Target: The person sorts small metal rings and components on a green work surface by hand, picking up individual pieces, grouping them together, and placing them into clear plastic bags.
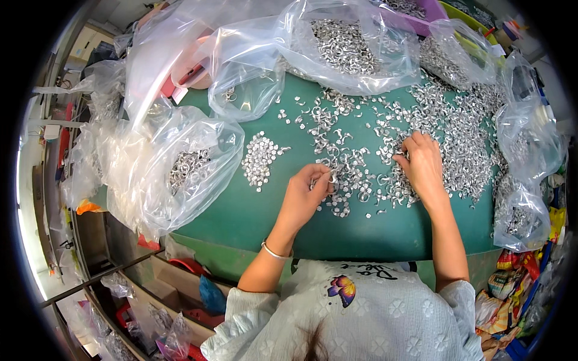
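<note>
My left hand [307, 189] is closed in a pinch at the left edge of a scatter of small silver metal pieces [352, 174]. A small shiny piece shows at its fingertips; its exact kind is too small to tell. My right hand [425, 163] rests with curled fingers on the left side of a larger heap of silver curved pieces [466, 141]. Its fingertips are down among the pieces, so what they grip is hidden. Left of my left hand lies a separate small pile of silver flower-like pieces [259, 161] on the green tabletop [259, 219].
Clear plastic bags of silver pieces stand at the left [174, 174], at the back [343, 48] and along the right edge [522, 210]. A purple bin [430, 15] is at the far right. Open drawers [174, 289] sit below the table's left front edge.
</note>
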`<state>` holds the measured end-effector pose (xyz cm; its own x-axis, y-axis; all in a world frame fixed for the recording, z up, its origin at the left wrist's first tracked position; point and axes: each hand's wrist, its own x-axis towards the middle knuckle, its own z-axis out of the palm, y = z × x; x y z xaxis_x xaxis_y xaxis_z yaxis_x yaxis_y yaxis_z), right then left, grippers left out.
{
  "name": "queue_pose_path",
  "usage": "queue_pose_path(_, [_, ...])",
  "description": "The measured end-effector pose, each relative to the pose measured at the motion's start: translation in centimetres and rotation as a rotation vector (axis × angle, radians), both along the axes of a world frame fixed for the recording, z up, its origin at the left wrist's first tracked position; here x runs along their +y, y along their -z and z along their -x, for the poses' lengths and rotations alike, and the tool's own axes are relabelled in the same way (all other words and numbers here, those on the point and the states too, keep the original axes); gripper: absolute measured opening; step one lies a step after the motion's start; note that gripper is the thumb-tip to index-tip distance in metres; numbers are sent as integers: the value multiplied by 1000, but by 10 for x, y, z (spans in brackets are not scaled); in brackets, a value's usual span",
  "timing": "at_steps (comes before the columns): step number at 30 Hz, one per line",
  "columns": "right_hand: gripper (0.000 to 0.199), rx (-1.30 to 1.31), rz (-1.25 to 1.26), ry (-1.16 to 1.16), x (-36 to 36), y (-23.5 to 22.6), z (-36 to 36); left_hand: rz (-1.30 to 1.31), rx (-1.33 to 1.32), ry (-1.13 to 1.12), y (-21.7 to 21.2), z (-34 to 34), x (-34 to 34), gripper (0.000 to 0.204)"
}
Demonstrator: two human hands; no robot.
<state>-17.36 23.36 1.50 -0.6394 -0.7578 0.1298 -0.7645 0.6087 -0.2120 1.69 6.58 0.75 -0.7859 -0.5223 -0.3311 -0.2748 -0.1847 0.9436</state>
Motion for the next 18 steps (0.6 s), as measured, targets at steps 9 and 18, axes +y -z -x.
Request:
queue_pose_path(9, [11, -351, 430, 41, 8, 4, 7, 261, 23, -27, 2, -1, 6, 12])
queue_pose_path(18, [8, -1759, 697, 111, -13, -7, -55, -458, 103, -53, 2, 0, 11, 13])
